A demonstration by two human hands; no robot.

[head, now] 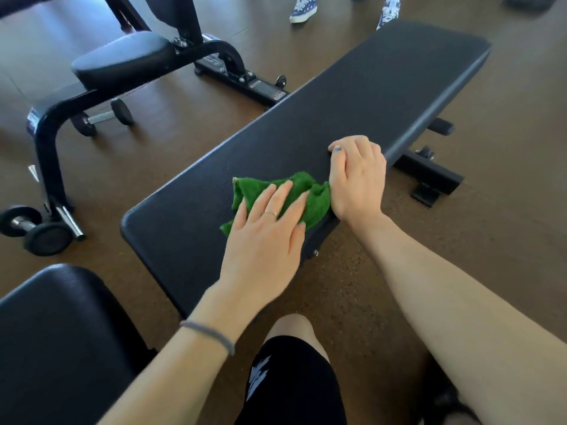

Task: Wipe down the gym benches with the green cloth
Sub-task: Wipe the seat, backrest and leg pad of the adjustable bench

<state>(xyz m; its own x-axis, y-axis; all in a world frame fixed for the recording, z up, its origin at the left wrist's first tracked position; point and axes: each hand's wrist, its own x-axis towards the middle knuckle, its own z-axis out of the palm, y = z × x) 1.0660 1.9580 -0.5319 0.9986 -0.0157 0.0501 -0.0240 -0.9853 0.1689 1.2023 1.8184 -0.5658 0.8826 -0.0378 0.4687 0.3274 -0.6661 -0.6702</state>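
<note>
A long flat black gym bench [306,124] runs from lower left to upper right across the floor. The crumpled green cloth [316,194] lies on its near half, close to the right edge. My left hand [267,228] presses flat on the cloth with straight fingers. My right hand [357,176] sits just right of the cloth, its fingers curled over the bench's right edge and its thumb lying on the top surface.
A second black padded bench [61,342] fills the lower left corner. An adjustable bench [122,61] with a black frame stands at upper left. Dumbbells [102,116] [33,230] lie on the brown floor. Another person's sneakers [302,9] stand at the top. My knee [291,329] is below.
</note>
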